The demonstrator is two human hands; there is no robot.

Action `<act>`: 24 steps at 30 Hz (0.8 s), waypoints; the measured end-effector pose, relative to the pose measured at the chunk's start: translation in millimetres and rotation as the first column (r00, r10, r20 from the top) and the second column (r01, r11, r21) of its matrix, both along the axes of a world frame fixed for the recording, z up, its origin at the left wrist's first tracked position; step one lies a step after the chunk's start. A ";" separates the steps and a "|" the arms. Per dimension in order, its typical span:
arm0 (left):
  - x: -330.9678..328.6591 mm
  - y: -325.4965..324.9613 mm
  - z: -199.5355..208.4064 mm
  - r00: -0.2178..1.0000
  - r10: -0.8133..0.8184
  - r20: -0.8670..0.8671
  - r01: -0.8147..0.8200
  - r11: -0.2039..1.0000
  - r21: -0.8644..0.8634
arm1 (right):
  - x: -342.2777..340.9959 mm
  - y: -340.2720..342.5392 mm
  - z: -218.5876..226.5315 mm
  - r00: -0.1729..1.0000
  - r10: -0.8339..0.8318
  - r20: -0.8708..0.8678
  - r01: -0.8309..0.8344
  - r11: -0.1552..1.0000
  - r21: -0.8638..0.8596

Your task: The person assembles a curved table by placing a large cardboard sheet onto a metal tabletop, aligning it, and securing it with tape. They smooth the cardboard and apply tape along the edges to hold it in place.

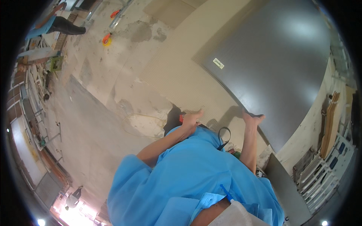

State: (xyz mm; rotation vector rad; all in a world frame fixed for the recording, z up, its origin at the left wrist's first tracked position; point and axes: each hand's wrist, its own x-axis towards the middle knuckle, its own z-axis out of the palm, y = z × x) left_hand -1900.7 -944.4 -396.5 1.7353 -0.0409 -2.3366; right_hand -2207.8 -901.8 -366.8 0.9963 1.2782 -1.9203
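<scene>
A large dark grey panel [271,64] with a glossy face and a small pale label slants across the upper right. My right hand [252,118] grips its near lower edge, the thumb on the upper face and the fingers partly hidden. In front of my waist is my left hand [192,118], apart from the panel. One digit points outward while the others look curled. A small red thing [181,118] shows against that hand's outer side; its kind cannot be made out. A ribbed beige sheet [177,71] lies beneath the panel.
Orange and yellow tools [107,39] lie on the stained floor [94,124]. Another person [56,26] is at the far left. Stacked boards and metal frames [34,113] line the left side. White racks [324,173] and brown planks [329,124] stand at the right.
</scene>
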 end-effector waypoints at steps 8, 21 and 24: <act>-3.9 20.1 -9.6 0.989 0.113 -0.100 -0.119 0.991 -0.061 | -8.2 11.9 -23.9 0.998 -0.060 0.010 0.061 0.995 -0.082; -5.6 -2.0 29.3 0.993 0.073 -0.096 -0.078 0.996 -0.051 | -8.9 10.6 -30.0 0.999 -0.040 0.035 0.044 0.992 -0.115; -4.7 -2.1 27.1 0.999 -0.006 -0.045 0.005 0.999 -0.032 | -6.6 9.0 -26.3 0.998 -0.056 0.041 0.056 0.998 0.006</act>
